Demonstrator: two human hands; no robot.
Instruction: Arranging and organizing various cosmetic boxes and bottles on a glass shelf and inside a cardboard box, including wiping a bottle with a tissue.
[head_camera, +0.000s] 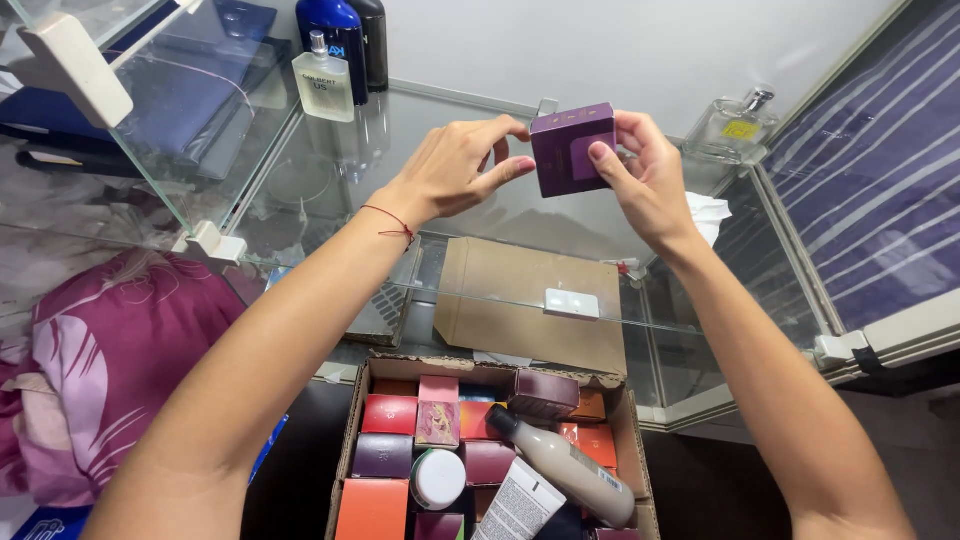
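purple box (572, 150) | held upright between both hands above glass shelf (480, 215) | right hand (645, 175) grips its side, left hand (455, 170) pinches the other edge | right nearer

small box (570, 150) held between both hands, above carton (352, 440) of boxes.
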